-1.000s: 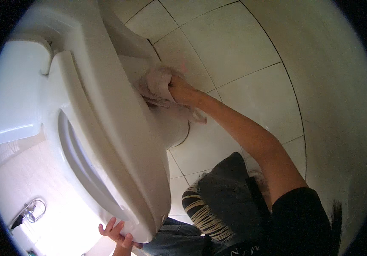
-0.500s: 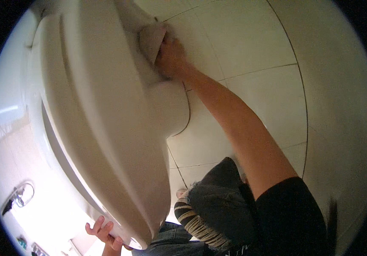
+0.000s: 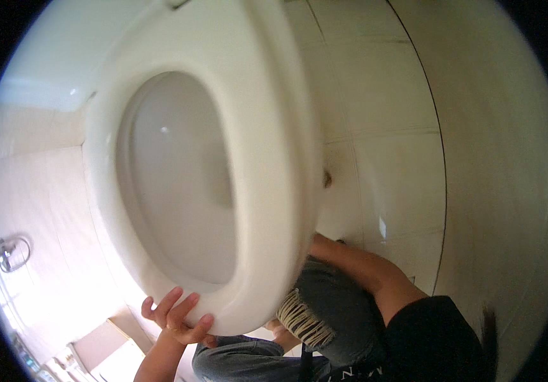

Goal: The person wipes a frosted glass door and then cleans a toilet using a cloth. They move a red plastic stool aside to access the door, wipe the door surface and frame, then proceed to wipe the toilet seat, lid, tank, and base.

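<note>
A white toilet, its seat (image 3: 264, 184) down and its lid not over the opening, fills the middle of the view. My left hand (image 3: 178, 321) grips the front rim of the seat, fingers spread over the top edge. Through the opening shows the pale inside of the bowl (image 3: 178, 172). My right forearm (image 3: 357, 267) reaches past my bent knee, low beside the toilet. The bowl and seat hide my right hand and whatever it may hold.
Pale tiled floor (image 3: 388, 184) runs along the toilet's right side to a wall (image 3: 497, 159). A small brown spot (image 3: 327, 179) shows beside the seat's edge. My ripped dark jeans (image 3: 344, 305) are close to the bowl. A chrome fixture (image 3: 10, 254) is at far left.
My view has swung from the toilet's side to above its seat. My right hand, earlier wiping at the base with a whitish cloth or paper, has drawn nearer and gone behind the bowl.
</note>
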A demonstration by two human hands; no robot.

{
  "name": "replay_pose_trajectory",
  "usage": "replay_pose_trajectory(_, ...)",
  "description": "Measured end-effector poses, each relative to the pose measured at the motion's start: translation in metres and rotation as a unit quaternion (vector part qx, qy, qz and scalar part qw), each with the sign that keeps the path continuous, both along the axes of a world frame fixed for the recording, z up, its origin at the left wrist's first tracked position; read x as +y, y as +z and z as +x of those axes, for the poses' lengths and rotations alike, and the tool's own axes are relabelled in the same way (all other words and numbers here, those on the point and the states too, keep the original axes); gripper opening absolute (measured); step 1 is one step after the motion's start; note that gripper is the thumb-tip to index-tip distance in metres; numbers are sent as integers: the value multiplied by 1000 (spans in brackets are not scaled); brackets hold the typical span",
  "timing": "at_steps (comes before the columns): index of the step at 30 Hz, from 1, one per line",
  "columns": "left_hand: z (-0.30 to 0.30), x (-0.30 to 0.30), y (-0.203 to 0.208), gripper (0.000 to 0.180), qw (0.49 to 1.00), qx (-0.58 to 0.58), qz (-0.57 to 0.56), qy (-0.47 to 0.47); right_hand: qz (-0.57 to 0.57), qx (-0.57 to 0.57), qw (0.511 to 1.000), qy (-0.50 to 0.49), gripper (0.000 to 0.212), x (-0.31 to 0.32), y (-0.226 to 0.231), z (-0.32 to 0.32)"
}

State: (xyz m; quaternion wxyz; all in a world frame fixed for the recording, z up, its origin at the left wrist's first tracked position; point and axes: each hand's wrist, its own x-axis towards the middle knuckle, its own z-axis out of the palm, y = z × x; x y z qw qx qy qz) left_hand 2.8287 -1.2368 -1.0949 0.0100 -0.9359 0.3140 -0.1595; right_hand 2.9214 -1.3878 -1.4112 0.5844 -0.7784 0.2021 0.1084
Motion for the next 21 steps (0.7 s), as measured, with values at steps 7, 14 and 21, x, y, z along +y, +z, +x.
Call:
replay_pose_trajectory(7,22,-22,-21,42,988,-114,-103,-19,226,93,969,-24,38,-65,36,-25)
replay_pose_trajectory(14,28,-26,-33,25,909,-255,-313,-103,426,185,874,-140,36,-73,64,0)
replay_pose_trajectory(21,-67,155,-113,50,747,-91,-598,275,601,262,653,-379,34,-16,48,59)
